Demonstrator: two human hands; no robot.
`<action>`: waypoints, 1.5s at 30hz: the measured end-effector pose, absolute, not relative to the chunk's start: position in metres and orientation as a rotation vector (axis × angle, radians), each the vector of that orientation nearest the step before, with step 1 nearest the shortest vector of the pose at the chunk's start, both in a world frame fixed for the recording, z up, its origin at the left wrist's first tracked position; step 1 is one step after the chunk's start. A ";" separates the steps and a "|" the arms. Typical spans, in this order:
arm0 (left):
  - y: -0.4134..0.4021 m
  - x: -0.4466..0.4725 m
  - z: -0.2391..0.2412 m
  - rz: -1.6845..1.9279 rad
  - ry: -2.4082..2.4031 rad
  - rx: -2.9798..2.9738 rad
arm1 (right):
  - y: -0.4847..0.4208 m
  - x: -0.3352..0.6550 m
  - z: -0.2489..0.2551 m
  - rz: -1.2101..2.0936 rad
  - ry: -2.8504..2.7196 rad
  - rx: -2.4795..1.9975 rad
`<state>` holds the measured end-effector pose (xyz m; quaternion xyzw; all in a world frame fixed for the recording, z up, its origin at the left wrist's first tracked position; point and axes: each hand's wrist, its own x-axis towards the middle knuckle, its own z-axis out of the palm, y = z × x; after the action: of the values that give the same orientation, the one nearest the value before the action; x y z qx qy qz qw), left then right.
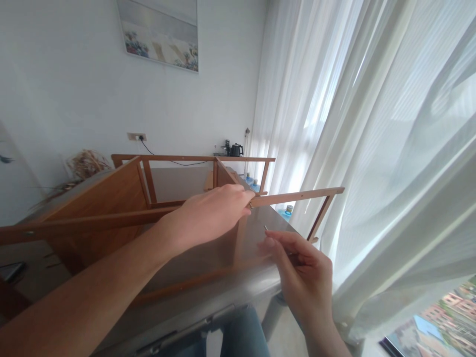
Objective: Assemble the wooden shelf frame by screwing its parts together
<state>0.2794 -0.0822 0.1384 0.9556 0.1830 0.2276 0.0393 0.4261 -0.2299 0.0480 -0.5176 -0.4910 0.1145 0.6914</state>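
Note:
A brown wooden furniture frame (293, 198) with slim rails and flat panels lies on its side on a grey table. My left hand (223, 210) reaches over the near upper rail, its fingers closed around it where a cross panel (241, 240) meets it. Close to those fingertips, a small metal fitting (252, 205) sticks out of the rail; its exact kind is unclear. My right hand (303, 270) is lower and to the right, apart from the frame. Between its thumb and forefinger it pinches a thin metal pin (265, 228), whose tip alone shows.
The table edge (273, 283) runs in front of my legs. White curtains (357, 124) hang close on the right. Behind the frame are a black kettle (236, 149), a wall socket (137, 136) with a cord, and blue water bottles (255, 185). Dried plants (87, 164) lie at left.

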 end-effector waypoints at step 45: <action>-0.091 0.280 0.146 0.587 0.648 3.027 | -0.193 0.435 0.057 -0.376 -1.438 -1.007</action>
<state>0.2801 -0.0911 0.1458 0.9607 0.2057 0.1864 -0.0045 0.4346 -0.1932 0.0570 -0.4385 -0.6264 -0.1639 0.6233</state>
